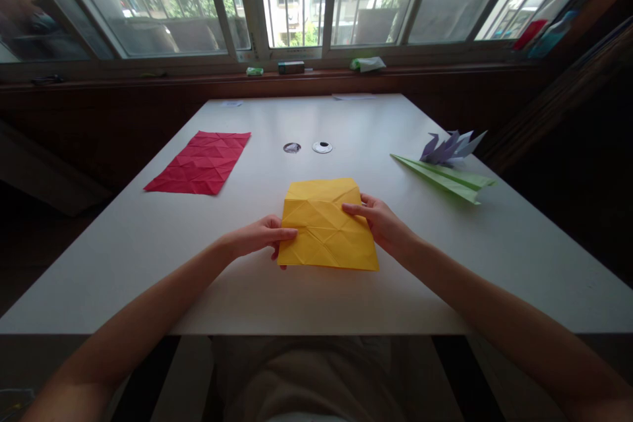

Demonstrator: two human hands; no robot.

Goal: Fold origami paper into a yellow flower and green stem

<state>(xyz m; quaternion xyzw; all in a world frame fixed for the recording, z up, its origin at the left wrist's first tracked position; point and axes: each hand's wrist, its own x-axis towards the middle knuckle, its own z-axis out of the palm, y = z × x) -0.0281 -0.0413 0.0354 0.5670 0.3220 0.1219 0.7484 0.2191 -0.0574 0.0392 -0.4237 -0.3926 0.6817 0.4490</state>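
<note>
A yellow sheet of origami paper, marked with crossing creases, is held up over the near middle of the white table. My left hand pinches its left edge, thumb on top and fingers underneath. At the upper right edge, my right hand grips it the same way, its thumb lying on the paper's face. The fingers behind the sheet are mostly hidden. To the left lies a creased red paper sheet, apart from both hands.
On the right of the white table lie a green paper plane and a purple folded-paper piece. Two round grommets, a dark one and a white one, sit mid-table. Small items, including a box, line the windowsill.
</note>
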